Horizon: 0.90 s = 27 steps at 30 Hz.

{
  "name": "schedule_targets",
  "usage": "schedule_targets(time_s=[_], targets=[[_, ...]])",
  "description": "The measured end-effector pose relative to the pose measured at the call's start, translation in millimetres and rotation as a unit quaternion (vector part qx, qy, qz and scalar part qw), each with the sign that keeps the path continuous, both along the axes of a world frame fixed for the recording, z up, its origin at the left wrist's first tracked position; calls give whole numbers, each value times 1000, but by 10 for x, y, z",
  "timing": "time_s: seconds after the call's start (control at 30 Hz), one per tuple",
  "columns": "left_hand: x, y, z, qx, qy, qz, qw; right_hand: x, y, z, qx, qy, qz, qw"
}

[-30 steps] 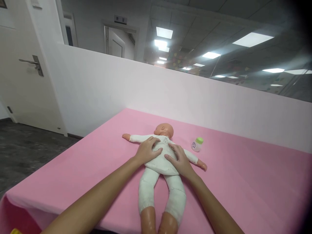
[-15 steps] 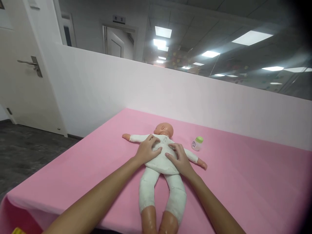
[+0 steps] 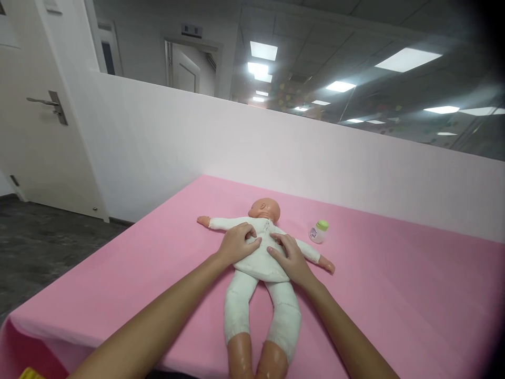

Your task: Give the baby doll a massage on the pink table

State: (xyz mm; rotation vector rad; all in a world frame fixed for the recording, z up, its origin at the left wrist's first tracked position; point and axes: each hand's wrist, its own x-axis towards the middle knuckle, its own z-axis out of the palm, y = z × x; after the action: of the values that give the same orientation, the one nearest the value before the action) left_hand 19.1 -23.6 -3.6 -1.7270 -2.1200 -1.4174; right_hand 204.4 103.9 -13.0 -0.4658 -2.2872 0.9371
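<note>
A baby doll (image 3: 260, 258) with a white cloth body lies stretched out on the pink-covered table, its head at the far end and turned to the left. Its arms are spread wide and its legs point toward me. My left hand (image 3: 238, 243) rests on the left side of the doll's torso, fingers slightly bent and thumb apart. On the other side of the torso lies my right hand (image 3: 291, 257), also with bent fingers and a spread thumb. Neither hand holds anything. Between them a seam runs down from the doll's neck.
A small clear bottle with a green cap (image 3: 319, 231) stands beyond the doll's right-hand arm. The pink cloth (image 3: 394, 295) covers the table up to a white half wall (image 3: 276, 142). A door (image 3: 43, 116) is at the left, and something yellow (image 3: 29, 373) shows at the bottom-left edge.
The fingers of my left hand have slid slightly toward me and curled a little on the doll's upper torso. My right hand, the doll and the bottle stay nearly the same.
</note>
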Motion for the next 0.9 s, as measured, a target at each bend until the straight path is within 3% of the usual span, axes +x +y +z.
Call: schedule_targets(time_s=[0.9], targets=[[-33, -3, -13, 17, -74, -51, 996, 28, -40, 62, 10, 11, 16, 1000]])
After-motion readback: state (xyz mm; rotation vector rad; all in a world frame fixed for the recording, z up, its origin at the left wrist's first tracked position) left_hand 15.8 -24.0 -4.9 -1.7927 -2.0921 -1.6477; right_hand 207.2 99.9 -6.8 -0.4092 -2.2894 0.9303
